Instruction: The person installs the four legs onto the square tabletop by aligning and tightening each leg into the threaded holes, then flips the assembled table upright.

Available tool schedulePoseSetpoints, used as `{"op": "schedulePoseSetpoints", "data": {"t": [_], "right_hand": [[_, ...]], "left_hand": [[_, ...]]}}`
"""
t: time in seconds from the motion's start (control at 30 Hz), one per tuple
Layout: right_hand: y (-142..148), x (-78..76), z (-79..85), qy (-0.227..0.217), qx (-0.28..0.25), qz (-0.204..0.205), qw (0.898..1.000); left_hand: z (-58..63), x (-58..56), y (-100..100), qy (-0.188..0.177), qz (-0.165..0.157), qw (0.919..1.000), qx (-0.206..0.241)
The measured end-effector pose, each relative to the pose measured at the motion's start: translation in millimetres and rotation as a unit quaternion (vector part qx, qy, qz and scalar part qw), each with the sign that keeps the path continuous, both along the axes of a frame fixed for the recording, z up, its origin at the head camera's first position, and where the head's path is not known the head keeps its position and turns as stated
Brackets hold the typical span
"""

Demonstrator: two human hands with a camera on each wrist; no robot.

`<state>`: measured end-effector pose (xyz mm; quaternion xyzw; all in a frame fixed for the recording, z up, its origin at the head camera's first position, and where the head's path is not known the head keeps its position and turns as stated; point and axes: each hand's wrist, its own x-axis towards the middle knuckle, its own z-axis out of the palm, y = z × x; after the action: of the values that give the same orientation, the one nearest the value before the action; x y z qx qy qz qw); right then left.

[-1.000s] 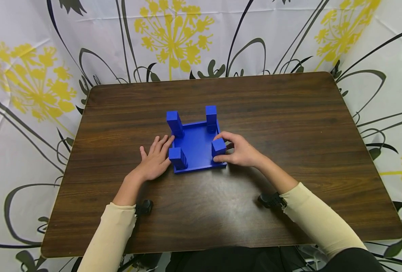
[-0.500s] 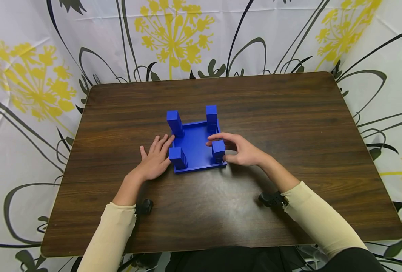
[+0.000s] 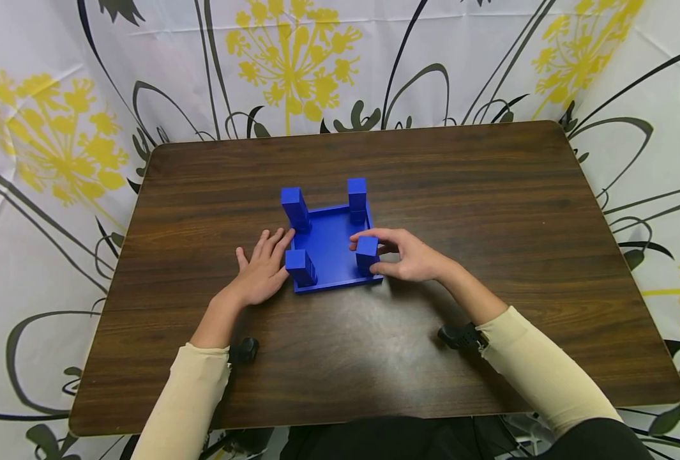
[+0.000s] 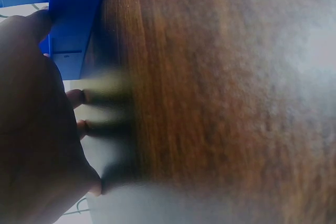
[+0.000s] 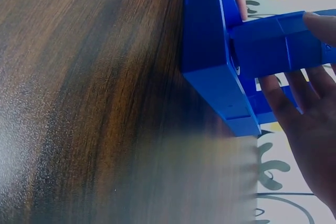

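A blue square tray (image 3: 332, 246) with a low rim lies on the table, a blocky blue post standing at each corner. At its near right corner, my right hand (image 3: 411, 255) holds the blue post (image 3: 366, 252), thumb on the near right side and fingers around the far side. In the right wrist view the thumb and fingers lie on opposite sides of this post (image 5: 262, 51), which shows seams between its blocks. My left hand (image 3: 259, 275) lies on the table with fingers spread, touching the tray's left side beside the near left post (image 3: 301, 267).
The brown wooden table (image 3: 489, 211) extends around the tray on all sides. Behind it hangs a white curtain (image 3: 173, 57) with yellow and grey plant prints. A dark strapped device (image 3: 460, 337) sits on the right wrist, another (image 3: 244, 350) on the left.
My right thumb has drawn back from the post's near face and then come onto its right side. The post's top has shifted slightly left. The left hand and tray have stayed put.
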<state>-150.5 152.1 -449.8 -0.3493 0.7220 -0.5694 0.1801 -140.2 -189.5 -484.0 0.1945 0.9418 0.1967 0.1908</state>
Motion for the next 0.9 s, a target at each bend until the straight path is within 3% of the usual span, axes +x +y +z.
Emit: {"op": "schedulePoseSetpoints", "data": {"t": [0.23, 0.7, 0.9], "right_hand": [[-1.9, -0.2, -0.9, 0.007, 0.046, -0.034, 0.998], [-9.1, 4.4, -1.9, 0.01, 0.052, -0.097, 0.994], [-7.4, 2.0, -7.3, 0.041, 0.07, -0.091, 0.993]], "left_hand": [[0.0, 0.6, -0.7, 0.002, 0.003, 1.0, 0.0], [0.4, 1.0, 0.2, 0.004, 0.001, 1.0, 0.001], [0.2, 0.6, 0.2, 0.004, 0.001, 1.0, 0.001]]}}
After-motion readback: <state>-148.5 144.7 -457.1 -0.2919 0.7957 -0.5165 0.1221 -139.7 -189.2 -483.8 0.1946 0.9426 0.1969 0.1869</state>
